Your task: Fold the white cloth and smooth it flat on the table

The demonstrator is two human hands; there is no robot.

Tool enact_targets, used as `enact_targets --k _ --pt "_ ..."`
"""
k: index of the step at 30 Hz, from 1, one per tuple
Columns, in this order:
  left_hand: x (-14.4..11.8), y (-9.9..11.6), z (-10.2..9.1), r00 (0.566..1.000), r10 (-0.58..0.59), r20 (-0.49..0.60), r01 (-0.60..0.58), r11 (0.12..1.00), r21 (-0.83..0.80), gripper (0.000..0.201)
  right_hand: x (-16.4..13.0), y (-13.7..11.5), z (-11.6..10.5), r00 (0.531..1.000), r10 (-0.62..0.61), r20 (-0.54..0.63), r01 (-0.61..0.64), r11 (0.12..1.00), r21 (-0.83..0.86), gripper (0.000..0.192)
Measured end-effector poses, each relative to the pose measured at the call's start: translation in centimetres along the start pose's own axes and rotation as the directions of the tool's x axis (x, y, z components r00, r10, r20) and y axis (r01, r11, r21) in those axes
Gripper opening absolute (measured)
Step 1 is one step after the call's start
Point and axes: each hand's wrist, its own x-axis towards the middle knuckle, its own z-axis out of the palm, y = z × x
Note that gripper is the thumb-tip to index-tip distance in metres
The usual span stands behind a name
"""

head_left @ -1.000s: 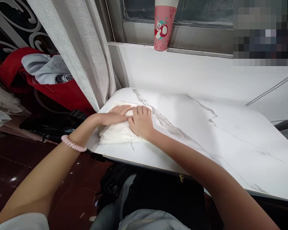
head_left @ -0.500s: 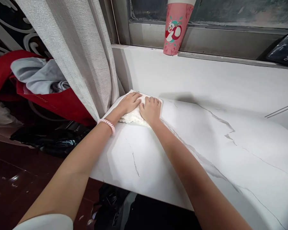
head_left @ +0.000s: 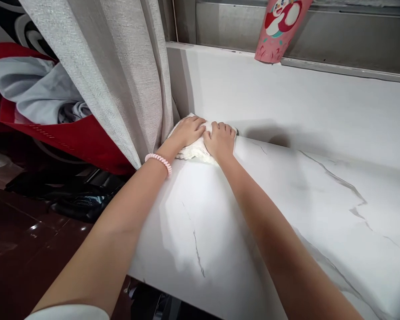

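Note:
My left hand (head_left: 188,130) lies on a white cloth (head_left: 196,152), its fingers stretched flat over the cloth's left part. A pink coiled band (head_left: 160,162) circles that wrist. Close beside it, my right hand (head_left: 220,138) rests palm down on the cloth's right part, fingers extended toward the wall. The cloth looks folded, with a ruffled near edge, and sits on a white marble-patterned tabletop (head_left: 220,231) in the far left corner. Part of the cloth is hidden under both hands.
A light grey curtain (head_left: 120,66) hangs just left of the cloth. Beyond it, a red bag (head_left: 70,142) holds grey fabric (head_left: 50,89). A pink patterned cup (head_left: 276,35) stands on the ledge above the white wall (head_left: 220,84). A black bag (head_left: 80,195) lies at lower left.
The view has tilted down and come nearer, so the cup sits higher and the phone on the ledge is out of frame. Both hands stay on the cloth by the wall.

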Motion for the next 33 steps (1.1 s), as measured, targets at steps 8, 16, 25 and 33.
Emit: enact_targets --k 8,16,25,33 --pt "-2.0 0.3 -0.4 1.0 0.001 0.005 -0.001 0.999 0.05 0.044 -1.6 -0.4 -0.4 0.999 -0.034 -0.028 0.035 0.998 0.043 0.031" --pt "-8.5 1.7 -2.5 0.998 0.013 0.056 -0.018 0.996 0.092 0.048 -7.2 -2.7 -3.3 0.996 -0.094 -0.008 0.094 0.991 0.095 0.034" --pt "-21.2 6.8 -5.5 0.997 -0.073 0.018 0.068 0.978 0.197 0.055 -16.5 -4.6 -8.3 0.946 -0.318 0.071 0.298 0.932 0.204 0.043" --pt "-24.6 12.2 -5.4 0.98 -0.19 0.051 0.18 0.971 0.158 0.052 -20.5 -1.8 -11.2 0.91 -0.398 0.12 0.357 0.896 0.263 0.047"
